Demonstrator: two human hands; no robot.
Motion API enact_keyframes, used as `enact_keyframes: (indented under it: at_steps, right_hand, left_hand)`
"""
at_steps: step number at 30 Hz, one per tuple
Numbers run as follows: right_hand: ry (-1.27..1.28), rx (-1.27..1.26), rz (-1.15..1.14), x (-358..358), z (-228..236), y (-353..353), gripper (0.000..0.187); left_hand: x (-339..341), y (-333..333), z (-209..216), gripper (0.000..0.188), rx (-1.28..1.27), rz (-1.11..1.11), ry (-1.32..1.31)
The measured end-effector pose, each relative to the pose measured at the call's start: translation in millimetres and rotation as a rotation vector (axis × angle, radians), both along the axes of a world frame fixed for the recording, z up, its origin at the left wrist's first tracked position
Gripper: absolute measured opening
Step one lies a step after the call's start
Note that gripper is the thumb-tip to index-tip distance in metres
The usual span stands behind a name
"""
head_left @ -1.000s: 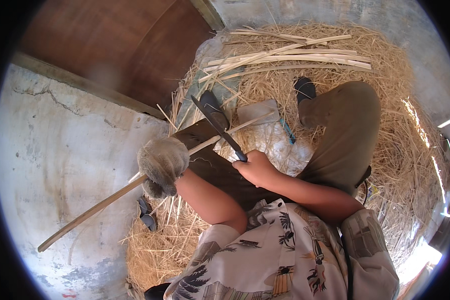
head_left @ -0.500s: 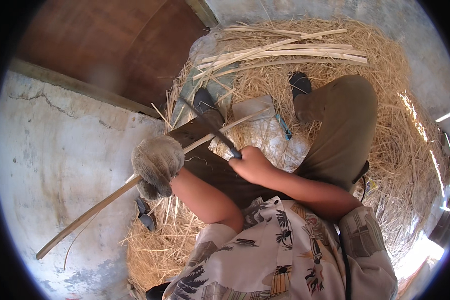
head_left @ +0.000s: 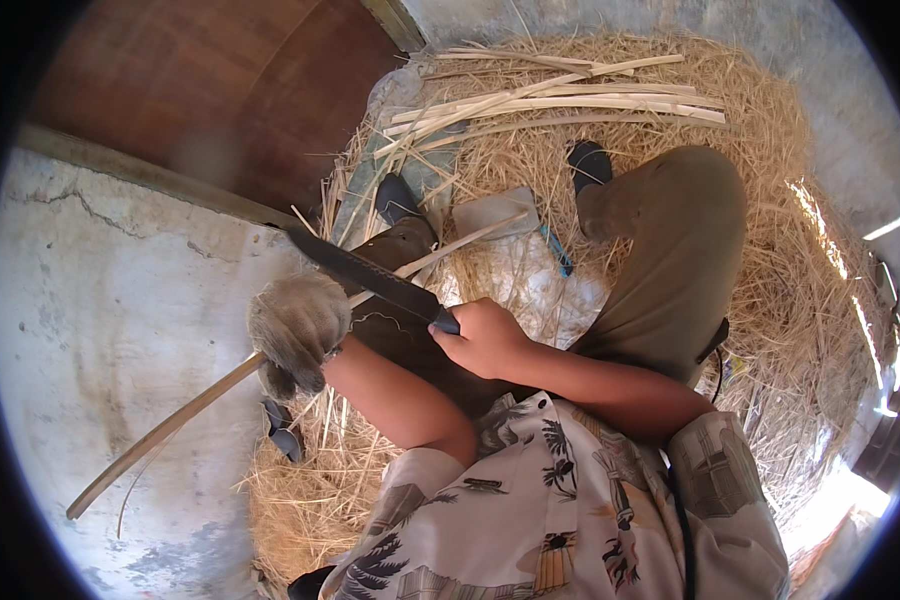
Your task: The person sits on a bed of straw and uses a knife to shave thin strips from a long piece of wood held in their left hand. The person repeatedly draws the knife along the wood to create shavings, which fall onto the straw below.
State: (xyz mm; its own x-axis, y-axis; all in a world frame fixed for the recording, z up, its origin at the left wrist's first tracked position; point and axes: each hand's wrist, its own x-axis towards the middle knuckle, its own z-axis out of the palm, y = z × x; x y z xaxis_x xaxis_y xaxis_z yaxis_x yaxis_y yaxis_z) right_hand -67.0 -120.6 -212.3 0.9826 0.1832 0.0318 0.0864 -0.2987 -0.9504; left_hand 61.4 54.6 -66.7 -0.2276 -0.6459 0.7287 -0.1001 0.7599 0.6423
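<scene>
Two hands (head_left: 298, 325) (head_left: 485, 340) grip a curved wooden strip (head_left: 170, 428) and dark knife (head_left: 373, 275).

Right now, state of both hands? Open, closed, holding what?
Left hand: gloved, closed around a long thin strip.
Right hand: ungloved, closed on the handle of a dark knife.

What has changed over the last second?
The knife in the right hand has swung leftward, its broad side now showing more. Nothing was taken up or let go: the gloved left hand still grips the long strip, and the loose strips lie as before on the straw.
</scene>
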Motion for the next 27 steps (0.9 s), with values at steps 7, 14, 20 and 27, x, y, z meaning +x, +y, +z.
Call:
enact_keyframes:
  at_steps: [7,14,20,27]
  right_hand:
    - [0.42,0.159,-0.132,29,-23,-13,0.036]
    - [0.135,-0.119,-0.055,26,-30,0,0.035]
    - [0.554,0.056,-0.214,62,-73,-16,0.03]
    - [-0.031,-0.146,-0.064,30,-33,-5,0.028]
  left_hand:
    - [-2,5,-7,0.039,-0.018,0.102,0.057]
    - [-9,0,-5,0.039,-0.004,0.095,0.057]
    - [-24,21,-27,0.04,-0.177,0.451,0.34]
    - [-34,29,-41,0.03,-0.241,0.589,0.457]
